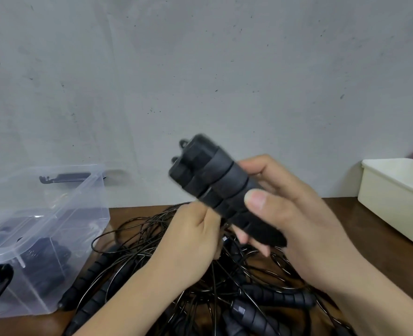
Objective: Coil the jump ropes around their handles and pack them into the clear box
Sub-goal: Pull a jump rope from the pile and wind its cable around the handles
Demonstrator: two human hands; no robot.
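Black ribbed handles (215, 183), two held together as a pair, lie in the right hand (285, 214), its thumb across the front and its fingers wrapped behind. Their cap ends are tilted up and to the left. The left hand (193, 234) is closed in a pinch just under them, apparently on the thin cord (214, 267), though the pinched part is hidden. To wind well, I'd keep the handles clamped parallel, hold the cord taut, and lay the turns side by side from the grip toward the caps, so nothing slips. Watch for snags, as the cord runs down into the tangled pile of ropes (225, 292) at the bench's (346, 226) near edge. The clear box (79, 226) stands open at the left edge with dark bundles inside. A white tub (394, 202) sits at the right edge.
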